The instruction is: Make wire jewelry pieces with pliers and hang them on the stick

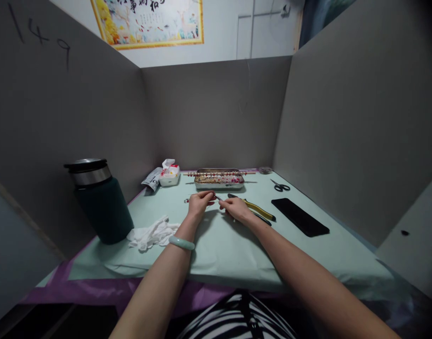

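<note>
Over the middle of the table, my left hand (199, 203) is closed in a pinch, with a bracelet on its wrist. What it pinches is too small to make out; something dark red shows by its fingertips. Close beside it, my right hand (237, 208) closes on a thin grey tool (218, 197), whose tip reaches the left fingertips. Partly behind my right hand lie pliers (260, 210) with yellow and black handles. Beyond both hands stands a metal tray (219, 186) of small gold and red beads, with beaded sticks (216, 174) across its top.
At left stand a dark green flask (105, 207) and a crumpled white cloth (152, 234). A tissue pack (170, 175) and a silver pouch (152, 179) lie behind. Scissors (280, 187) and a black phone (300, 217) are at right. Grey panels (216, 113) enclose the table.
</note>
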Tool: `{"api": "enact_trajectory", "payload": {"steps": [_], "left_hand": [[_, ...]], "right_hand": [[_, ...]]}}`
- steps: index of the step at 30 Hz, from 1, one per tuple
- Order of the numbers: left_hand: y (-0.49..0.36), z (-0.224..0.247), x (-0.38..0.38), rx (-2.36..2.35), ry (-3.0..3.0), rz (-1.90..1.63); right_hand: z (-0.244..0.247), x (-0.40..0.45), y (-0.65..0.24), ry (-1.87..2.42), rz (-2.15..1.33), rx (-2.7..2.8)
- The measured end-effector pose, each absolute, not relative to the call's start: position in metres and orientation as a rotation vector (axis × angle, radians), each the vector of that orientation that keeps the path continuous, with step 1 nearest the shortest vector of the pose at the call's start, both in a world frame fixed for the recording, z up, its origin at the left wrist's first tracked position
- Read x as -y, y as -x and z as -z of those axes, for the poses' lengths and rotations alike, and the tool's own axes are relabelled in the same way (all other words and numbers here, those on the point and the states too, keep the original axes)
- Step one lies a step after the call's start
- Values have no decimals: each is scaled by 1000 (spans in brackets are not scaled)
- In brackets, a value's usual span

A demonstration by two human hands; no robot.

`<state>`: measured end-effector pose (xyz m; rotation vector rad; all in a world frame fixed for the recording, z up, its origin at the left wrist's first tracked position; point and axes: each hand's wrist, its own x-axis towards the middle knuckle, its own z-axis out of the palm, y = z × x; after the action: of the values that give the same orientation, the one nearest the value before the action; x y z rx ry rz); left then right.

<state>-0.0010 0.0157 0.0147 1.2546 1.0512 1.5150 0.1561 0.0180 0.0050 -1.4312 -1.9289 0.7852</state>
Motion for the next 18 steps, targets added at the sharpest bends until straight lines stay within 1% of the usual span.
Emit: {"api": "enact_trajectory", "payload": {"steps": [12, 18], "left_hand": [[2, -15, -16, -1068, -1191, -1453], [1, -13, -18, -1152, -1359, -1464]], "right_hand": [[-9, -15, -154, 1463, -688, 1994], [-11, -15, -152, 1505, -652, 2004]]}}
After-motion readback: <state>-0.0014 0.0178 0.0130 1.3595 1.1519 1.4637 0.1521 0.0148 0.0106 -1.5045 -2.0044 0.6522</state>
